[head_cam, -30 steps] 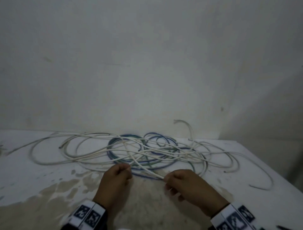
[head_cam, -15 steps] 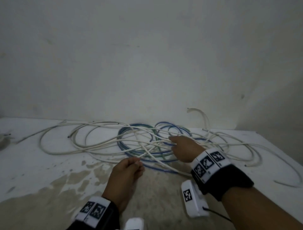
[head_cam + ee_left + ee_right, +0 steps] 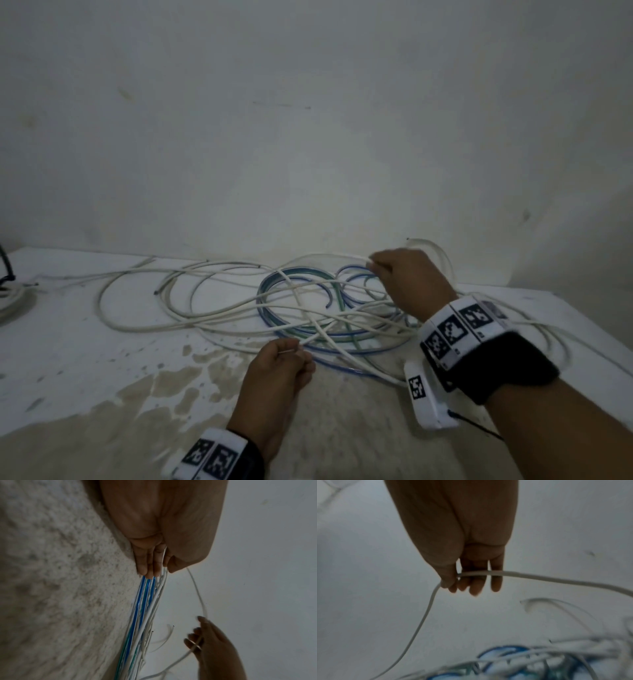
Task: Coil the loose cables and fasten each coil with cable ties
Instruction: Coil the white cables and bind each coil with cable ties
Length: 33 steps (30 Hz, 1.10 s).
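Since a second ago our right hand point(image 3: 411, 284) has left the near edge and reached to the far side of the tangled heap of white, blue and green cables point(image 3: 308, 308), pinching one thin white cable point(image 3: 539, 576). Our left hand point(image 3: 281, 370), at the heap's near side, pinches that cable's end. Nothing is coiled yet; no ties are visible.

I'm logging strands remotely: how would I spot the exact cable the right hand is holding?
Start at the tangle of white and blue cables on the white table against the wall. At its far right edge, the right hand pinches a white cable. Unlike its neighbours lying flat, this strand arcs lifted above the pile.
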{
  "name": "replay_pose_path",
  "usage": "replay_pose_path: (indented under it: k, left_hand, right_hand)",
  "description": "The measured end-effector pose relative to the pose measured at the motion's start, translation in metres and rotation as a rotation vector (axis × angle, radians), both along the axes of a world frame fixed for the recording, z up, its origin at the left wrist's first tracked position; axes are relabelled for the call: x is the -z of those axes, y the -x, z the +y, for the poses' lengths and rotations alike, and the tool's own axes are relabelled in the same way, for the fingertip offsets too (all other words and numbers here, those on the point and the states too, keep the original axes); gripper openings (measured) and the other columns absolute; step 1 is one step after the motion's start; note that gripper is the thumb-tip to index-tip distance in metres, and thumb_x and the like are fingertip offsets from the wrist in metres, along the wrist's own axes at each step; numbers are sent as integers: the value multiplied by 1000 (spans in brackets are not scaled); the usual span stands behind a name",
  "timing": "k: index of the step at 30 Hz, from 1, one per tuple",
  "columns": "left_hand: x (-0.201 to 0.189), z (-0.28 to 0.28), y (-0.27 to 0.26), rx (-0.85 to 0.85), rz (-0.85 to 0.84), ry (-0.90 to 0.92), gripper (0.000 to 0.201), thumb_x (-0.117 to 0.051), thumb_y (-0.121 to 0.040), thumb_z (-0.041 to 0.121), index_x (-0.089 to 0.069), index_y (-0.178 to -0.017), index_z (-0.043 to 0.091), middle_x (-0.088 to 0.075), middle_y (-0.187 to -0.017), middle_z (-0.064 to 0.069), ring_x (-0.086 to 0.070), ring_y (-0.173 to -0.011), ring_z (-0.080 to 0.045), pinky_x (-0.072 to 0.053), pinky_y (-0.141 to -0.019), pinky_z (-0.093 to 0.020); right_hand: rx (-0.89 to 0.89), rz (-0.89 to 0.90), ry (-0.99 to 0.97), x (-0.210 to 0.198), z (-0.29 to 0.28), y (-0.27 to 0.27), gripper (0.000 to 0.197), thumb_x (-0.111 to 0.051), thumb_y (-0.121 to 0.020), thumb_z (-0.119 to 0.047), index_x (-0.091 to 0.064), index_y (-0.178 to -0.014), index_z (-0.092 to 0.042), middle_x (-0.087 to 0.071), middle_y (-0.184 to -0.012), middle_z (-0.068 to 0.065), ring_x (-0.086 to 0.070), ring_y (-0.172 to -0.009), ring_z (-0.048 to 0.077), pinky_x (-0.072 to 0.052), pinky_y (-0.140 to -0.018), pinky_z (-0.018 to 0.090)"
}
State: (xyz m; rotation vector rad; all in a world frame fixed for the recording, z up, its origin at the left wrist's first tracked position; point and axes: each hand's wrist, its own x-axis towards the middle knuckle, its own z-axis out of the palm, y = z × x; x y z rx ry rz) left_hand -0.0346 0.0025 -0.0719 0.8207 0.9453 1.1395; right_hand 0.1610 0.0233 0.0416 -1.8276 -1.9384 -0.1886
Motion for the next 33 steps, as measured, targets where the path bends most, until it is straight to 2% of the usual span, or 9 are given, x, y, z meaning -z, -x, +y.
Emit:
replay_pose_path:
  k: [3, 8, 10, 13, 16, 20, 27, 30, 33]
  left_hand:
    - [-4, -4, 0, 11, 5, -14, 9, -50, -96, 5, -59, -96, 5, -62, -82, -13, -60, -77, -23, -52, -76, -30]
    - [-35, -10, 3, -17, -150, 7, 22, -44, -98, 15, -55, -83, 2, -55, -75, -14, -55, -57, -20, -52, -53, -25]
    - [-50, -12, 8, 22, -205, -29, 27, -42, -98, 25, -55, -89, 3, -60, -79, -16, -63, -57, -19, -54, -53, -24]
    - [-68, -18, 11, 72, -249, -97, 27, -43, -98, 25, -58, -91, 4, -69, -87, -16, -70, -68, -20, -58, -65, -30]
    - [-86, -19, 13, 11, -257, -122, 18, -46, -97, 11, -56, -82, 6, -67, -71, -8, -68, -60, -14, -59, -57, -27]
    - [-106, -8, 33, -122, -310, -188, 15, -46, -97, 7, -53, -84, 11, -60, -53, 1, -62, -49, -10, -58, -53, -28]
    - [-108, 17, 83, -320, -370, -201, 18, -41, -99, 7, -53, -86, 13, -53, -65, -1, -58, -47, -6, -56, -54, -22]
    - [-101, 14, 84, -298, -231, -112, 20, -41, -100, 11, -52, -83, 10, -59, -67, -5, -62, -47, -8, -55, -48, -23]
    - [-100, 3, 77, -168, 303, -55, 37, -48, -98, 30, -58, -75, 2, -63, -62, -13, -60, -53, -25, -51, -51, -29]
  right_hand:
    - [-78, -148, -148, -28, -25, 13, 30, -47, -97, -26, -54, -69, -15, -44, -56, -2, -47, -57, 21, -34, -55, 34]
    - [-159, -398, 7, -28, -68, 47, 21, -48, -94, -24, -67, -96, -16, -63, -88, 9, -60, -84, 29, -29, -55, 28]
    - [-188, -426, 53, -15, -82, 58, 16, -53, -91, -21, -68, -93, -16, -63, -84, 9, -62, -79, 29, -28, -53, 27]
    - [-203, -356, 15, -1, -95, 63, 6, -61, -86, -22, -66, -88, -19, -59, -72, 6, -61, -64, 27, -19, -43, 27]
    - [-235, -211, 96, 10, -100, 56, 20, -41, -99, -29, -56, -109, -20, -60, -91, 6, -55, -82, 25, -32, -60, 33]
    - [-187, -127, 235, 20, -107, 20, 17, -41, -99, -31, -48, -86, -23, -44, -74, -9, -47, -81, 16, -28, -65, 31]
    - [224, -200, 323, 25, -125, -102, 32, -45, -97, -37, -46, -67, -26, -63, -86, 0, -61, -87, 19, -43, -74, 30]
    - [253, -148, -5, 6, -128, -116, 23, -57, -92, -25, -69, -78, -11, -68, -77, 12, -64, -72, 30, -48, -66, 36]
    - [216, -197, -339, -25, -127, -103, 6, -71, -79, -5, -71, -83, 0, -58, -61, 19, -58, -53, 34, -49, -50, 38]
